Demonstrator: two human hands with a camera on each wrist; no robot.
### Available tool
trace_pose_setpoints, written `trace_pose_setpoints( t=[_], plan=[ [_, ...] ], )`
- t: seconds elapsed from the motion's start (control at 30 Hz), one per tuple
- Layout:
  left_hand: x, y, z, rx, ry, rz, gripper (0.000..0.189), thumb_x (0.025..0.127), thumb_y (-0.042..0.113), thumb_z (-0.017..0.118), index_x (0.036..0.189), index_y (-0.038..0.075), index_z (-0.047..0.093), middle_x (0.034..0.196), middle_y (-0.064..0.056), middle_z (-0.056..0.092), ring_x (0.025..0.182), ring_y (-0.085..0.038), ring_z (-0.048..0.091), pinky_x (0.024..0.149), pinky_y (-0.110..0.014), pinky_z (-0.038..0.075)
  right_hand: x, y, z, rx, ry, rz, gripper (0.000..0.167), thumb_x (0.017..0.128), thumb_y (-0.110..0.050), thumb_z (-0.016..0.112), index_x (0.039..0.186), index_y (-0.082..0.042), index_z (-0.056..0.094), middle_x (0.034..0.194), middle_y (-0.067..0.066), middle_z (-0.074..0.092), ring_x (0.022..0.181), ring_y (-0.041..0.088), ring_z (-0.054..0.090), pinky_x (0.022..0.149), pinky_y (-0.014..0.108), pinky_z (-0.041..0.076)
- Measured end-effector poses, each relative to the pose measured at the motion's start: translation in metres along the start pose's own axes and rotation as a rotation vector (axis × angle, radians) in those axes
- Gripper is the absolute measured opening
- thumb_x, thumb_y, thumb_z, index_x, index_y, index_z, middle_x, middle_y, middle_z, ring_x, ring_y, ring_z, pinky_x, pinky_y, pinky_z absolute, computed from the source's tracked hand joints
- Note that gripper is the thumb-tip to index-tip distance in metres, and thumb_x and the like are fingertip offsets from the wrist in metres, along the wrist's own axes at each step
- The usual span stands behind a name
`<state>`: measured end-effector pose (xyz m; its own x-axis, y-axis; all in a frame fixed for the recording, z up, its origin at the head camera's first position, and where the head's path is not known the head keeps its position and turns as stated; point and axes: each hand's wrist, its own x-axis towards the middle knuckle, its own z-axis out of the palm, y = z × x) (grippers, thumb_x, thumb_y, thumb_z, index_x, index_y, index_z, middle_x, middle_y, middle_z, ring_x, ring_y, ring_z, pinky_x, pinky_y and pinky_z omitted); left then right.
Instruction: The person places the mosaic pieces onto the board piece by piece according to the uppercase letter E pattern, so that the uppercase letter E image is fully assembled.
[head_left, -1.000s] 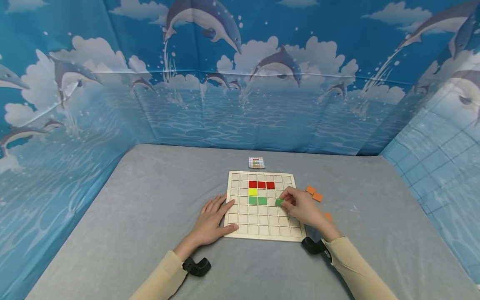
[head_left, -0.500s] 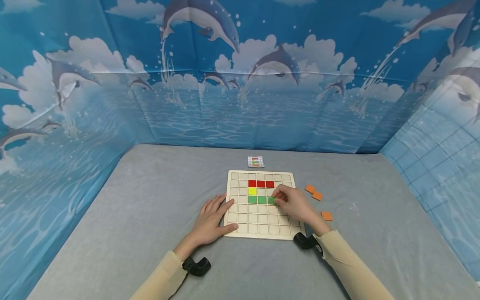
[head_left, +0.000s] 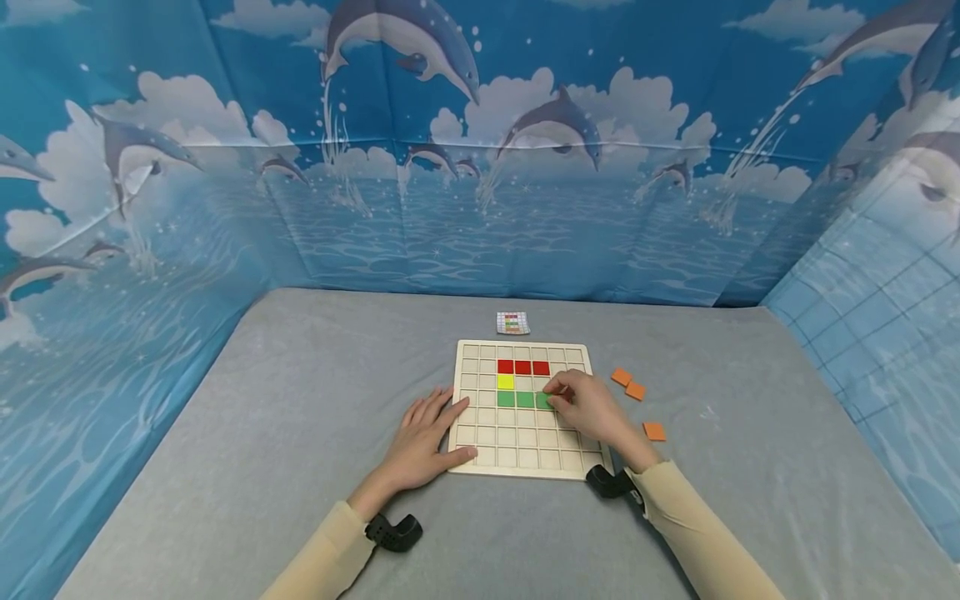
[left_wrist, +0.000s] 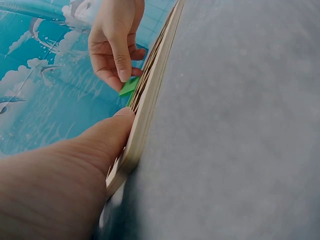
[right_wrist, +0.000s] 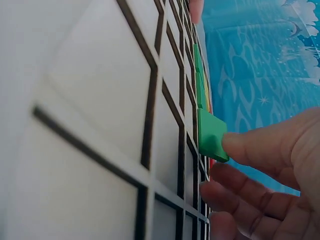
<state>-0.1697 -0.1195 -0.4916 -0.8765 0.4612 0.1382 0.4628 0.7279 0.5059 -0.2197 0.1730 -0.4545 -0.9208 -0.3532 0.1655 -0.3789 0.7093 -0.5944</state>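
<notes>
A pale wooden grid board [head_left: 506, 437] lies on the grey cloth. My right hand [head_left: 588, 408] pinches a green square tile [right_wrist: 212, 135] between thumb and fingers; in the right wrist view the tile is tilted, one edge down at the grid. It stands at the right end of a row with two green tiles [head_left: 515, 399] set in the board. Above them are a yellow tile [head_left: 506, 382] and a row of red tiles [head_left: 522, 367]. My left hand [head_left: 422, 442] rests with spread, straight fingers on the board's left edge, thumb on the lower left corner.
Loose orange tiles lie right of the board, two close together [head_left: 627, 384] and one nearer [head_left: 654, 432]. A small card with a coloured grid pattern [head_left: 512, 323] lies behind the board. A blue dolphin-print curtain [head_left: 480, 225] stands behind the table and at its sides.
My right hand has moved left with the green tile, bringing it beside the other green ones, and has stayed there for the last half second. My left hand has kept its place.
</notes>
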Motion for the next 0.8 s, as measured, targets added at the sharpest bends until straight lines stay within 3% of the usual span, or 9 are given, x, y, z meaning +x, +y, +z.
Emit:
trace_pose_setpoints(
  t=[0.53,0.8],
  plan=[
    [0.0,-0.001,-0.001,0.006,-0.001,0.011,0.074,0.09,0.054,0.055,0.15,0.017,0.032,0.155,-0.011,0.02,0.143,-0.027,0.008,0.11,-0.048,0.005,-0.009,0.004,0.001,-0.002,-0.04,-0.032,0.009,0.089,-0.008,0.066,0.095,-0.013,0.071,0.086,-0.002,0.052,0.066,0.013,0.042,0.056,0.03,0.036],
    [0.0,-0.001,-0.001,0.002,-0.004,0.007,0.074,0.09,0.054,0.056,0.15,0.017,0.032,0.155,-0.011,0.02,0.143,-0.027,0.007,0.11,-0.048,0.004,-0.015,0.01,-0.012,0.106,-0.072,-0.102,0.007,0.089,-0.004,0.065,0.095,-0.006,0.069,0.089,0.0,0.057,0.075,0.015,0.05,0.065,0.031,0.044]
  ],
)
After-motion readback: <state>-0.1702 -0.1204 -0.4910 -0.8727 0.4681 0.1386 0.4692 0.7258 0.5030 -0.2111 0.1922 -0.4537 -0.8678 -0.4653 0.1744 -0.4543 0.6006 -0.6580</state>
